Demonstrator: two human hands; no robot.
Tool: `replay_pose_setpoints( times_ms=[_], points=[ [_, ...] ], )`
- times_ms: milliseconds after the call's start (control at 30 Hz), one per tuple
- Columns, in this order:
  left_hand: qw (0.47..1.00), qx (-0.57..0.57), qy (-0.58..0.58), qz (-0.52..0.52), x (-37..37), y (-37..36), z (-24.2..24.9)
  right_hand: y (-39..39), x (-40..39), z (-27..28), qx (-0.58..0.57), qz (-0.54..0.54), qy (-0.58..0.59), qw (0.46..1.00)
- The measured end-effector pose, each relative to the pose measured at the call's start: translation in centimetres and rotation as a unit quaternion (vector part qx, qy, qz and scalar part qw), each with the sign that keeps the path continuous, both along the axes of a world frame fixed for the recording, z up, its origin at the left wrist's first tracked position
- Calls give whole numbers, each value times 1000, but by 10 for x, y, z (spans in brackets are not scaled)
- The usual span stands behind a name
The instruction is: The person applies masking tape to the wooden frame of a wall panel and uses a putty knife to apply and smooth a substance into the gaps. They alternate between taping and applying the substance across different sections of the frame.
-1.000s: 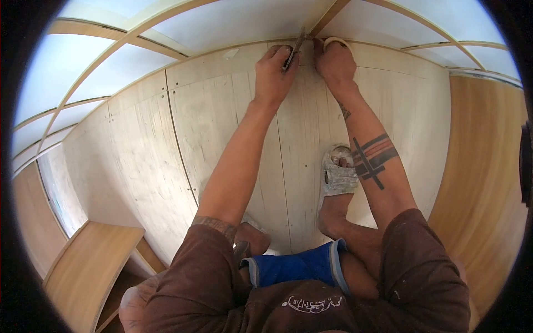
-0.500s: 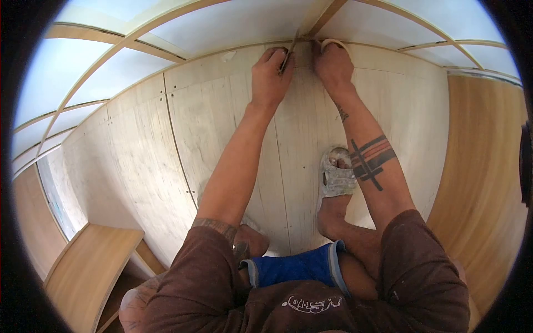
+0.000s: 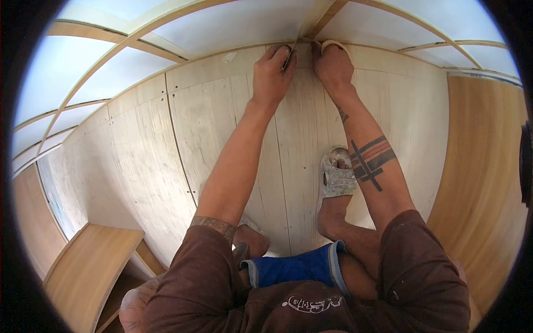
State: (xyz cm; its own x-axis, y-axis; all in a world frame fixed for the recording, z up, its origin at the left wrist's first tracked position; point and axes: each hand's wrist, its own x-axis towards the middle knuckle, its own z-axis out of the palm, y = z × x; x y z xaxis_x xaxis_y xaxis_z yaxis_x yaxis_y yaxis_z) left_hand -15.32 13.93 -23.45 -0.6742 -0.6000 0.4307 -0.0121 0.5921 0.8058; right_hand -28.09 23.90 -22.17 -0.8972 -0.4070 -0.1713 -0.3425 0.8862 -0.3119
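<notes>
At the far edge of the pale wooden floor panels, my left hand is closed around a thin, dark, flat blade-like tool. Its exact kind is not clear. Just right of it, my right hand is curled round a tan ring that looks like a roll of masking tape. Both hands are by the foot of a wooden upright, where the framed panels meet the floor. The right fingertips are partly hidden.
White panels in wooden frames curve along the far side. A wooden board stands at the right, and a low wooden shelf unit at the lower left. My slippered foot rests on the floor between my arms.
My left hand and the blade-like tool have shifted very slightly right. The right hand stays almost where it was, still with the tape roll.
</notes>
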Motion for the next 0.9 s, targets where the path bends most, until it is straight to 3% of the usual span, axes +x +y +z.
replay_pose_setpoints(
  times_ms=[267, 500, 667, 900],
  points=[
    [999, -50, 4, 0, -4, -3, 1, 0, 2, 4, 0, 8, -8, 1000],
    [996, -67, -59, -3, -7, -4, -4, 4, -1, 9, 6, 63, 19, 998],
    [996, -77, -32, 7, -11, 0, -1, 2, -10, 32, -11, 77, -164, 983],
    [994, -108, -13, 11, -14, 0, -2, 1, -23, 14, -2, 154, -8, 988]
  ],
)
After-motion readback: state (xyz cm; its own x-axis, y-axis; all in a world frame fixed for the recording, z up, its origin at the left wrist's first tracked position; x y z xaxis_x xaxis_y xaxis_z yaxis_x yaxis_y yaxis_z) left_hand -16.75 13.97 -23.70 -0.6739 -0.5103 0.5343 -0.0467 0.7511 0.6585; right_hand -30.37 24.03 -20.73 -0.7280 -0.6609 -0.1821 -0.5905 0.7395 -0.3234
